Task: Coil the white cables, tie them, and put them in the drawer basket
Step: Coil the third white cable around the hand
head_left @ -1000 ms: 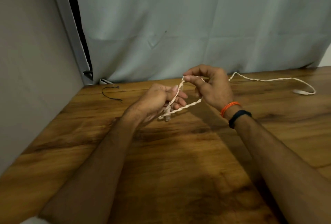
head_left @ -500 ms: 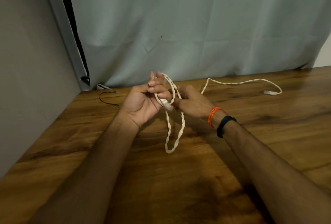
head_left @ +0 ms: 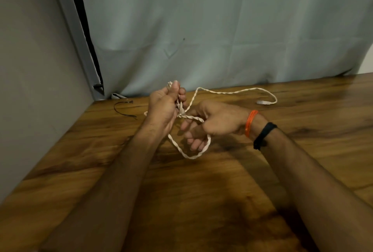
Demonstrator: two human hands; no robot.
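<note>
A white twisted cable [head_left: 232,92] runs across the wooden table [head_left: 201,201]. My left hand [head_left: 164,108] is raised above the table and grips coiled turns of the cable, thumb on top. A loop of the cable hangs down below the hands and curves round my right hand [head_left: 214,124]. My right hand lies palm up just right of the left, its fingers loosely curled, with a strand crossing it near the thumb. The cable's free end with its white plug [head_left: 262,102] lies on the table at the back right. No drawer basket is in view.
A thin black tie [head_left: 123,110] lies on the table at the back left, near the corner. A grey wall stands along the left and a pale curtain hangs behind the table's far edge.
My left hand has risen and closed on the coil. My right hand has turned palm up under a new loop. The free end has been drawn closer along the table.
</note>
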